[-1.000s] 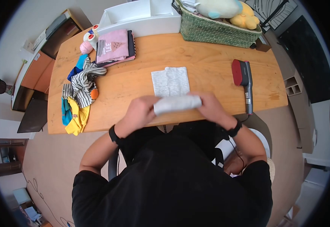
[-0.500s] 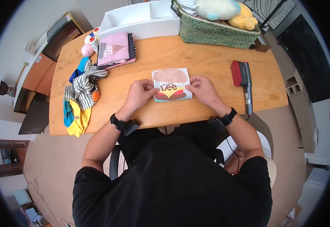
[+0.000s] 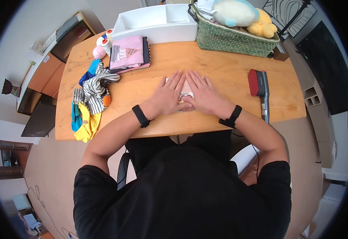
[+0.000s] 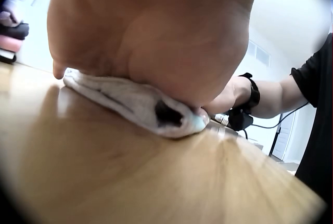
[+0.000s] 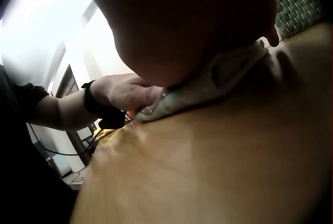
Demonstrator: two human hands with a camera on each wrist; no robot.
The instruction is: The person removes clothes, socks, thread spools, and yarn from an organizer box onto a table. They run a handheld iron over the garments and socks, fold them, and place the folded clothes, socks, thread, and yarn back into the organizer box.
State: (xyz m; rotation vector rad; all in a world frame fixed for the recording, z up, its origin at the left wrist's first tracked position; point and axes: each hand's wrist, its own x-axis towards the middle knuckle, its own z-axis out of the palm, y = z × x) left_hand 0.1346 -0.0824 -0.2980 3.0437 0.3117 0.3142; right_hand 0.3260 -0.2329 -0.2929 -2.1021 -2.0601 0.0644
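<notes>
We see an off-white cloth [image 4: 122, 96] with a dark patch and pale aqua edge, black wristbands [image 3: 141, 116], a tan wood-grained table [image 3: 206, 57], a black-and-white striped garment [image 3: 95, 91], a yellow garment [image 3: 87, 129], a pink shirt [image 3: 128, 57], a green basket [image 3: 233, 40] and a red-and-grey handheld device [image 3: 255, 83].

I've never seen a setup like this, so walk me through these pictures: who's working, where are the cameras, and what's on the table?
There's no machine, just a person's bare hands. The wide picture comes from a head camera looking down; the two close ones come from cameras on each wrist. The left hand and right hand lie flat on a small folded cloth, gripping nothing. On the wooden table are a folded clothes stack, loose clothes, a red-and-grey handheld device, a white tray and a green basket.
</notes>
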